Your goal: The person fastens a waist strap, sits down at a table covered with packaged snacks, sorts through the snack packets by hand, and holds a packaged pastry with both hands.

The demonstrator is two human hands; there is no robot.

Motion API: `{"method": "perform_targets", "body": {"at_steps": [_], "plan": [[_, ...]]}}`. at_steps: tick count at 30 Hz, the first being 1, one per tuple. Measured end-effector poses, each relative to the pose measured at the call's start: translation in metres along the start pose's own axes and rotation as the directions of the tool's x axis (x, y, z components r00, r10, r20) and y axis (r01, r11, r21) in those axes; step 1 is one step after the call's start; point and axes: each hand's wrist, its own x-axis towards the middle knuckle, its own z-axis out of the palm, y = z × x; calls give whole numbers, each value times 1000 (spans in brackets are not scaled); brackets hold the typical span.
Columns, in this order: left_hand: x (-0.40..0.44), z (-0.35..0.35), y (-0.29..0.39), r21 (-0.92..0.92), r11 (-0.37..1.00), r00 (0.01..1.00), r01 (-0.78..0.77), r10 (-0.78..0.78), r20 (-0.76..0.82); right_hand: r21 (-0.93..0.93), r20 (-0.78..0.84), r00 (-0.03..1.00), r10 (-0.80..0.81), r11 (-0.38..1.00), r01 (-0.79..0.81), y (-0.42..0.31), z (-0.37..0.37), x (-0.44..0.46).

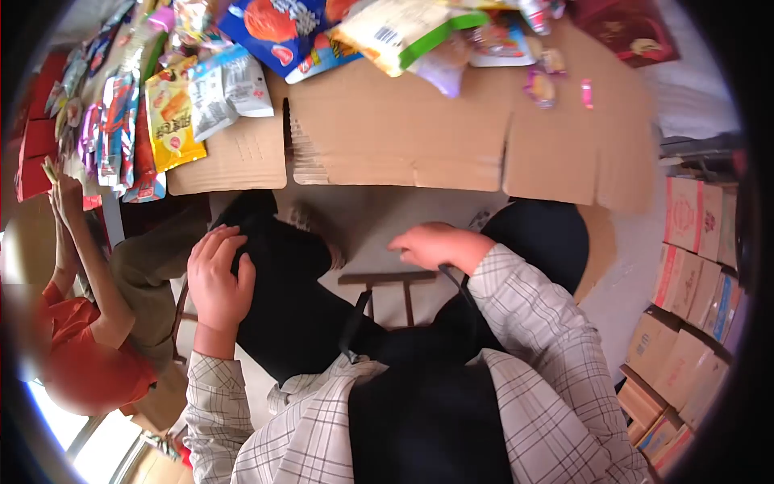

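My left hand (219,278) rests on my left thigh, back up, with its fingers stretched out and the thumb a little apart. It holds nothing. Over the gap between my knees, my right hand (431,245) points to the left, near my right thigh; its fingers are loosely extended and nothing shows in them. Both hands are below the edge of a cardboard sheet (395,137). On the cardboard lie a yellow snack bag (173,117), a white and grey snack bag (230,93), a dark blue bag (274,32) and a cream and green bag (399,36).
At left sits a person in an orange top (81,339), hands raised. Stacked cardboard cartons (685,298) stand at right. A red box (625,32) is at the far right corner, near a small pink wrapped sweet (587,93). A wooden bar (387,278) lies between my legs.
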Motion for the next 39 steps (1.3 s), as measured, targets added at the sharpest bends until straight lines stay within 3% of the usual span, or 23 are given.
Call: {"method": "perform_targets", "body": {"at_steps": [1,2,4,6,7,8,10,12,14,15,16,18,20,22,24,26,31,34,36,39], "plan": [[-10,-1,-1,9,1000,999,-17,18,-49,-2,-63,994,-94,996,94,3,2,-23],[-21,-3,-1,22,999,996,-29,31,-87,-30,-90,992,-87,996,85,5,4,-47],[-37,-12,13,31,997,988,-71,74,-136,-84,-342,933,-111,993,87,4,12,-97],[-55,-23,49,-109,957,962,-269,261,-84,-44,-516,853,-72,997,57,-18,22,-152],[-69,-26,66,-291,912,955,-288,297,-13,6,-588,801,-110,990,140,-26,30,-175],[-84,-28,81,-461,839,936,-288,349,49,-12,-605,787,-116,991,137,-31,38,-195],[-105,-32,97,-746,645,825,-168,506,251,383,-647,762,-15,858,342,-36,62,-228],[-122,-38,109,-785,615,766,-76,540,349,435,-679,731,71,840,324,-38,81,-253],[-132,-36,109,-794,599,761,-104,561,324,546,-690,657,304,814,197,-41,93,-276],[-137,-31,106,-799,597,761,-80,554,338,575,-708,620,337,785,230,-35,106,-281],[-141,-25,103,-801,596,761,-51,543,356,504,-737,630,246,821,269,-40,113,-286],[-144,-16,105,-803,594,768,-47,535,351,520,-618,775,135,810,273,-60,125,-288],[-141,-11,110,-834,549,750,-42,569,337,383,-519,852,-65,874,300,-78,137,-269],[-133,-13,119,-827,561,739,-44,575,351,272,-449,869,-206,896,352,-89,139,-242],[-124,-12,124,-802,582,672,-134,649,358,288,-405,895,-185,903,317,-87,143,-221],[-119,-11,122,-804,583,602,-116,685,410,154,-370,854,-366,882,445,-76,139,-203],[-111,-20,125,-727,686,423,-30,668,612,173,-258,890,-375,889,424,-85,116,-214],[-107,-15,128,-731,681,418,33,655,629,201,-194,937,-291,923,328,-89,111,-227],[-103,-12,128,-754,657,399,-6,693,600,167,-87,981,-171,969,183,-94,105,-238],[-102,-8,135,-832,554,518,-29,720,462,161,-187,977,-100,978,131,-90,113,-254]]}}
